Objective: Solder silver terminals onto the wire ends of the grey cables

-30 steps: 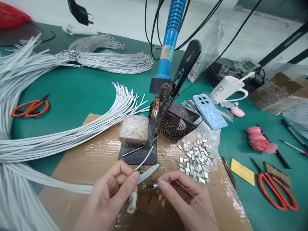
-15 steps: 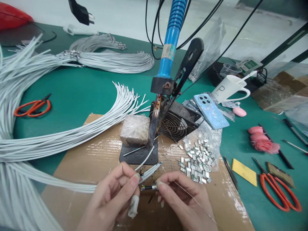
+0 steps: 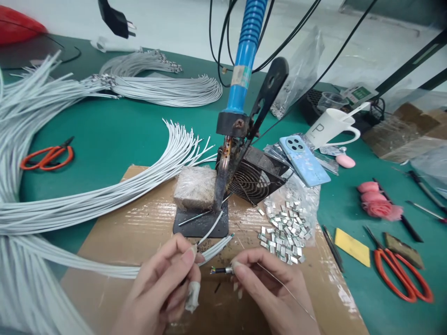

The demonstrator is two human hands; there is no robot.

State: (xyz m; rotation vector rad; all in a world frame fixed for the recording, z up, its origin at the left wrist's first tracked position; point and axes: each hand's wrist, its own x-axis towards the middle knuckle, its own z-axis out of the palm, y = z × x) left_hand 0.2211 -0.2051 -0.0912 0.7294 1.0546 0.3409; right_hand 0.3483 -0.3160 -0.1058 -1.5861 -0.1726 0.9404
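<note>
My left hand (image 3: 167, 274) is closed in a pinch, with a white cable (image 3: 211, 228) running down into its fingertips; the cable's end is hidden. A whitish wrap (image 3: 193, 296) covers one of its fingers. Thumb and forefinger of my right hand (image 3: 268, 284) pinch a black cable end (image 3: 220, 270) with a silver collar and bare coloured wire tips pointing left. A thin solder-like wire (image 3: 284, 286) passes through the same hand. Between the hands is a small gap. Behind them, a blue-handled soldering iron (image 3: 238, 81) stands tip down in a clamp over a black base plate (image 3: 200, 225).
Silver metal shells (image 3: 284, 235) lie loose right of the base, near a small fan (image 3: 256, 179). White cable bundles (image 3: 104, 200) sweep across the left. Orange-handled scissors (image 3: 401, 272), a yellow pad (image 3: 352, 246), a phone (image 3: 305, 163) and a mug (image 3: 330, 130) are on the right.
My left hand has drawn slightly left and down, and the dark wire tips at its fingertips are now hidden. The black cable end in my right hand has shifted slightly right, widening the gap.
</note>
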